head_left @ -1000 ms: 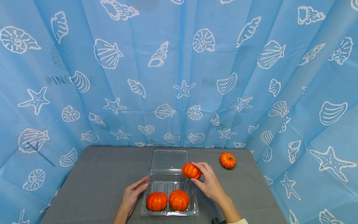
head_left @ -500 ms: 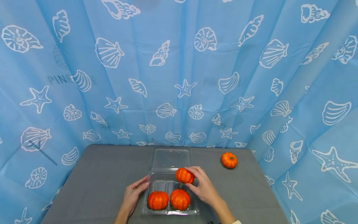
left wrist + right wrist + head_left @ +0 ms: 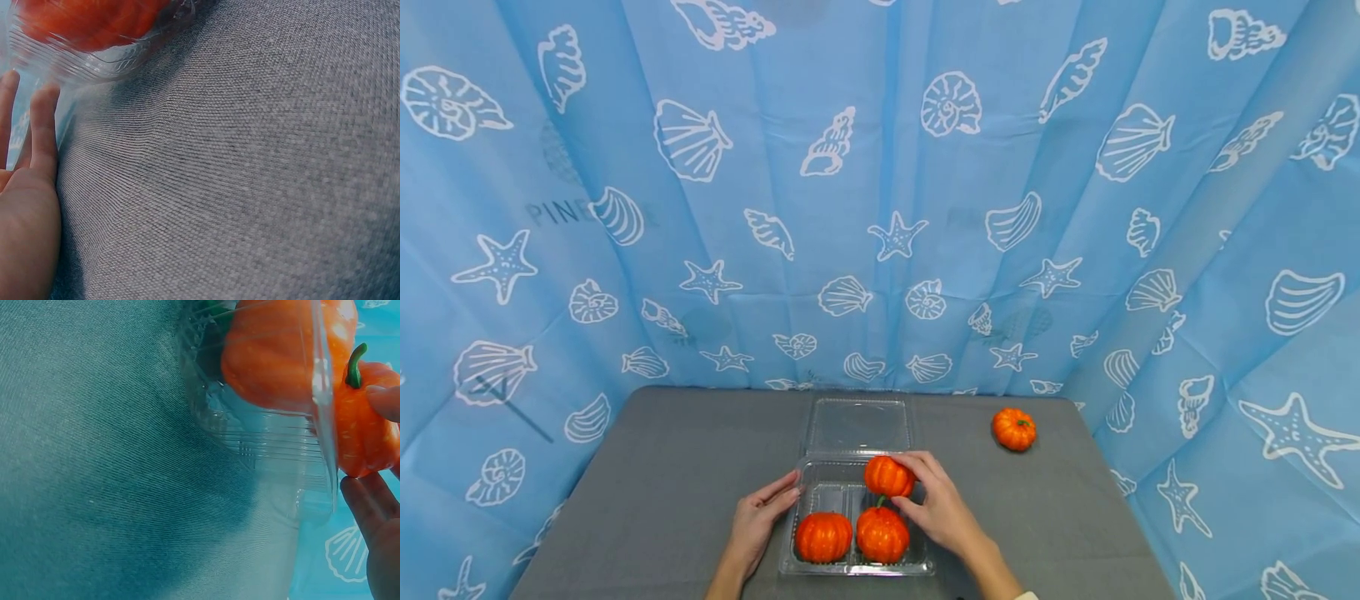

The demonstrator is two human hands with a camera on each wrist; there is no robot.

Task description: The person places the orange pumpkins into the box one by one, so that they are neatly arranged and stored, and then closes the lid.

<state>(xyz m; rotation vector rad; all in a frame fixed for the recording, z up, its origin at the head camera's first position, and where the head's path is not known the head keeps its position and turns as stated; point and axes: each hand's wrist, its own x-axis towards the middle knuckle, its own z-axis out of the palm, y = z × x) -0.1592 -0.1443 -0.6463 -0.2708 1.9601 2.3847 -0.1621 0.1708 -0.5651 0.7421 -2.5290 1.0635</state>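
Note:
A clear plastic clamshell container point(image 3: 797, 572) lies with its lid point(image 3: 859, 425) folded back. In its front half sit two orange toy pumpkins, a left one point(image 3: 823, 537) and a right one point(image 3: 882, 535). My right hand point(image 3: 943, 510) pinches a smaller orange pumpkin point(image 3: 887, 477) between thumb and fingers, over the container's back right part. Its green stem point(image 3: 354, 367) shows in the right wrist view. Whether this pumpkin touches the container floor is hidden. My left hand point(image 3: 754, 523) rests its fairly straight fingers against the container's left side; in the left wrist view its fingers point(image 3: 44, 128) stand beside the clear wall.
Another small orange pumpkin point(image 3: 1014, 429) lies at the back right of the grey-covered table point(image 3: 700, 467). A blue curtain point(image 3: 880, 192) with white shells and starfish surrounds the table's back and sides.
My right hand has carried the small pumpkin left and slightly toward me, from the container's back right corner to behind the right pumpkin. The left hand has stayed at the container's side.

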